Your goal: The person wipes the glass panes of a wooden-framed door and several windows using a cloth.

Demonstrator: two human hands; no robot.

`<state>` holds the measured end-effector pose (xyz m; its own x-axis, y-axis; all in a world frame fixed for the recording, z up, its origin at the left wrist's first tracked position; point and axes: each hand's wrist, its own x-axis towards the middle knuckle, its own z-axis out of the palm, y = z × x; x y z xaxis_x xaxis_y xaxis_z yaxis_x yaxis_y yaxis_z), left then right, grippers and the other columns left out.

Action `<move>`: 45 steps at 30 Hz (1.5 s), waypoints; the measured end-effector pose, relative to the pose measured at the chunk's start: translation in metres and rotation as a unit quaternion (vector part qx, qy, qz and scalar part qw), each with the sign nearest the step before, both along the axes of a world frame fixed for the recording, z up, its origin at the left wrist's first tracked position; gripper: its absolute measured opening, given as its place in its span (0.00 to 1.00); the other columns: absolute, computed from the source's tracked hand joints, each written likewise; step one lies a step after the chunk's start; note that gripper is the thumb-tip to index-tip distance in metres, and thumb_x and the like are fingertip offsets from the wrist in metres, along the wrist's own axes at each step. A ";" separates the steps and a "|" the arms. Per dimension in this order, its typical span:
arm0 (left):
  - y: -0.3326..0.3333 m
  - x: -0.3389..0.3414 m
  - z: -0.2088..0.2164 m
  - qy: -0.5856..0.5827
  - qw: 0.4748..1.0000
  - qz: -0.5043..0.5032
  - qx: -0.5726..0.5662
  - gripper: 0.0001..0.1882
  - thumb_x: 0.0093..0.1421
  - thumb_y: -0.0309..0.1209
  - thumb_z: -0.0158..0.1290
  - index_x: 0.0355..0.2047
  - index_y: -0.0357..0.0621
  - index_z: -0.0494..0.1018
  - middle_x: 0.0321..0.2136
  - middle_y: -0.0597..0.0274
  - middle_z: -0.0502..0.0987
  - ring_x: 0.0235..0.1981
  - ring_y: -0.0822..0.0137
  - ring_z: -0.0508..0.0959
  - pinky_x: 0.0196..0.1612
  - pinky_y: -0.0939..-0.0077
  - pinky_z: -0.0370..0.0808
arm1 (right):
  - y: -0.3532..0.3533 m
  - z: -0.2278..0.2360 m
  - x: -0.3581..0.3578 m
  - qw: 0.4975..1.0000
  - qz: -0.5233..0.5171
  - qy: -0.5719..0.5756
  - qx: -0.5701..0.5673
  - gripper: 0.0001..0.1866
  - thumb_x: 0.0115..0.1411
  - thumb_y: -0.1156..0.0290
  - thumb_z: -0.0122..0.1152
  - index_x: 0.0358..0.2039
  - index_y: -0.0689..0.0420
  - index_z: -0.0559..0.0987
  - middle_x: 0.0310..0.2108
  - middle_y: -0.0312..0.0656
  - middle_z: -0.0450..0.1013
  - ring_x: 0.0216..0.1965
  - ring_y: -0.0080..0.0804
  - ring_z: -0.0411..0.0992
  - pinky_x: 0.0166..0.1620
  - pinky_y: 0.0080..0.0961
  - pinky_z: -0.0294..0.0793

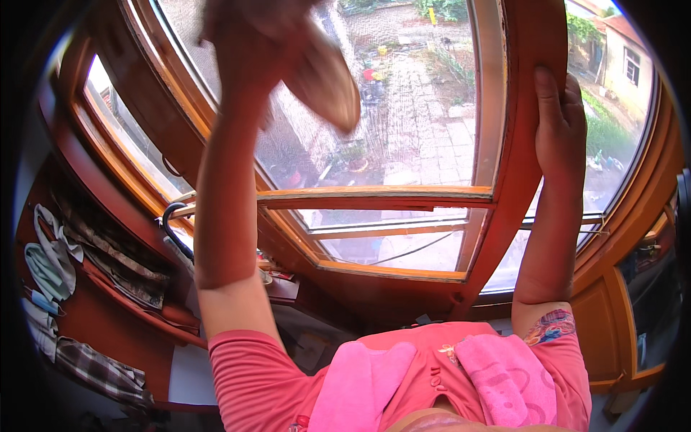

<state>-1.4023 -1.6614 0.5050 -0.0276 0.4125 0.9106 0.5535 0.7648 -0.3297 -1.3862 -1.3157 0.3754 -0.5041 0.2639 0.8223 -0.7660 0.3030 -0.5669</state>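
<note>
Holds in the raised left hand point(253, 32) a blurred, flat, beige-and-brown piece with a rounded end point(327, 83), before the upper left of a large clear window pane point(425, 115). Cannot tell, through the blur, the exact bend of that grip or any contact with the glass. Grasps with the half-curled right hand point(561, 119) the edge of an upright reddish-brown wooden window frame point(522, 144), thumb along the near face. Wears a bright pink towel point(367, 381) over a coral-pink short-sleeved shirt point(252, 367).
</note>
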 end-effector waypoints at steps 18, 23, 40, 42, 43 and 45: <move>0.038 0.024 -0.065 0.000 0.964 0.083 -0.254 0.23 0.56 0.40 0.56 0.53 0.54 0.73 0.45 0.60 0.77 0.43 0.59 0.80 0.45 0.62 0.77 | -0.002 0.003 -0.003 0.999 0.028 0.019 -0.024 0.24 0.68 0.51 0.59 0.47 0.62 0.77 0.30 0.37 0.77 0.33 0.23 0.73 0.40 0.25 0.73; -0.056 0.009 0.025 -0.096 0.994 -0.001 0.044 0.23 0.61 0.36 0.56 0.55 0.39 0.74 0.49 0.49 0.79 0.51 0.49 0.78 0.57 0.60 0.72 | -0.007 0.004 0.005 0.998 0.036 0.030 -0.032 0.23 0.68 0.52 0.59 0.46 0.63 0.77 0.33 0.41 0.78 0.36 0.26 0.75 0.43 0.26 0.73; 0.051 0.001 -0.044 -0.111 0.975 0.073 -0.177 0.29 0.61 0.40 0.58 0.61 0.49 0.69 0.57 0.53 0.73 0.56 0.58 0.76 0.58 0.67 0.72 | -0.003 0.003 -0.003 0.999 0.038 0.020 -0.026 0.25 0.68 0.50 0.60 0.48 0.63 0.76 0.32 0.40 0.78 0.34 0.27 0.75 0.41 0.27 0.74; 0.064 0.001 0.001 -0.007 0.993 -0.056 -0.103 0.33 0.55 0.34 0.60 0.61 0.40 0.66 0.54 0.52 0.74 0.55 0.56 0.76 0.58 0.63 0.71 | -0.002 0.000 -0.005 0.998 0.032 0.044 -0.027 0.25 0.68 0.50 0.60 0.49 0.63 0.76 0.32 0.41 0.78 0.34 0.27 0.75 0.41 0.27 0.74; 0.068 0.006 0.023 0.048 0.990 -0.112 -0.071 0.36 0.52 0.32 0.60 0.61 0.35 0.64 0.53 0.52 0.74 0.54 0.56 0.75 0.58 0.60 0.71 | -0.003 0.000 -0.002 0.998 0.036 0.039 -0.032 0.24 0.68 0.51 0.60 0.48 0.63 0.76 0.32 0.41 0.78 0.34 0.27 0.75 0.41 0.27 0.74; 0.089 0.013 0.042 0.081 0.981 -0.153 -0.091 0.35 0.48 0.32 0.61 0.58 0.36 0.68 0.53 0.48 0.74 0.56 0.48 0.74 0.60 0.56 0.69 | -0.004 0.001 0.007 0.998 0.041 0.027 -0.042 0.23 0.67 0.53 0.60 0.48 0.62 0.77 0.32 0.40 0.78 0.35 0.26 0.75 0.42 0.26 0.73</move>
<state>-1.3888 -1.5720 0.5474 0.2623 0.5354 0.8029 0.6764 0.4915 -0.5487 -1.3790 -1.3196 0.3765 -0.4831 0.2931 0.8250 -0.8160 0.1908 -0.5456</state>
